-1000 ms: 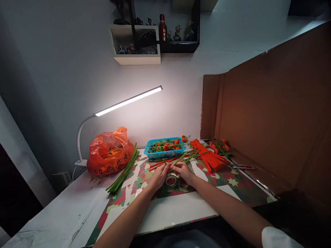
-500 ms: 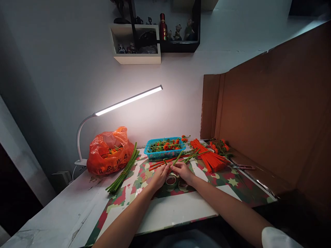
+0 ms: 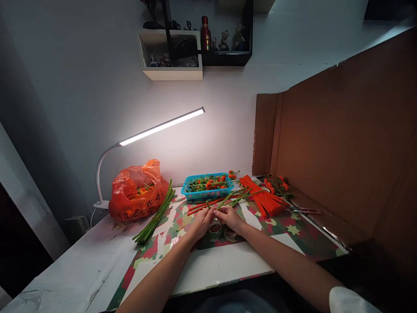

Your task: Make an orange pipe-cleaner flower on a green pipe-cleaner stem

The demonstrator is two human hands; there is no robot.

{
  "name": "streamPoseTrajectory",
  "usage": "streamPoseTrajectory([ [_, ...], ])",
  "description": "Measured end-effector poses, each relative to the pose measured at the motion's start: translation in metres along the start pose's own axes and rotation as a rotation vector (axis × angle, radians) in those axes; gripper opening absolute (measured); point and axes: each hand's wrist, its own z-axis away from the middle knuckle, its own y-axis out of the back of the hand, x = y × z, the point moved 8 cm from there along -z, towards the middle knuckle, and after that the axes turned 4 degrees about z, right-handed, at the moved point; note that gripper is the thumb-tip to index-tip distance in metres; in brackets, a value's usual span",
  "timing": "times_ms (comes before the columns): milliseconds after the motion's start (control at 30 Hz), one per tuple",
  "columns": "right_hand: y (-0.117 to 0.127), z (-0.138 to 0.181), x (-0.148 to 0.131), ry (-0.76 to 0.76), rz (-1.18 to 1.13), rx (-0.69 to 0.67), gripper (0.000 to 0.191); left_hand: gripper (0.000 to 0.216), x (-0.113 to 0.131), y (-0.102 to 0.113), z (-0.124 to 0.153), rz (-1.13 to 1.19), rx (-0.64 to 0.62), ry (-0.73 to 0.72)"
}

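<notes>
My left hand [image 3: 201,222] and my right hand [image 3: 230,218] meet over the middle of the table, fingertips pinched close together. A short green stem end [image 3: 208,204] pokes up from the fingers of my left hand. Another green stem [image 3: 224,200] slants up and away from my right fingertips; whether it is gripped or lies behind them I cannot tell. Just below the fingers is a roll of green tape [image 3: 215,229], and a second tape roll [image 3: 230,234] sits partly under my right hand. Orange fuzzy sticks [image 3: 198,208] lie behind my left hand.
A blue basket [image 3: 185,191] holds small orange flowers with green stems. To its right lie a bundle of orange fuzzy sticks [image 3: 265,201], more orange flowers [image 3: 280,186] and a cutter [image 3: 308,211]. Leftward are green stems [image 3: 156,215], an orange bag [image 3: 138,202] and a lamp [image 3: 99,174].
My fingertips have shifted very slightly against each other; both hands stay in the same place. Nothing else has visibly moved.
</notes>
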Motion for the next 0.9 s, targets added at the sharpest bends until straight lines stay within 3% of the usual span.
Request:
streamPoseTrajectory([
  [200, 0.000, 0.000, 0.003, -0.013, -0.007, -0.001, 0.043, 0.032, 0.001, 0.004, 0.001, 0.031, 0.037, 0.046],
  [633, -0.001, 0.003, -0.003, -0.038, -0.021, -0.028, 0.045, 0.035, 0.001, -0.001, -0.001, -0.036, -0.013, -0.033],
  [900, -0.002, 0.003, -0.007, -0.014, 0.007, -0.030, 0.042, 0.035, 0.002, -0.001, -0.001, -0.023, -0.011, -0.009],
])
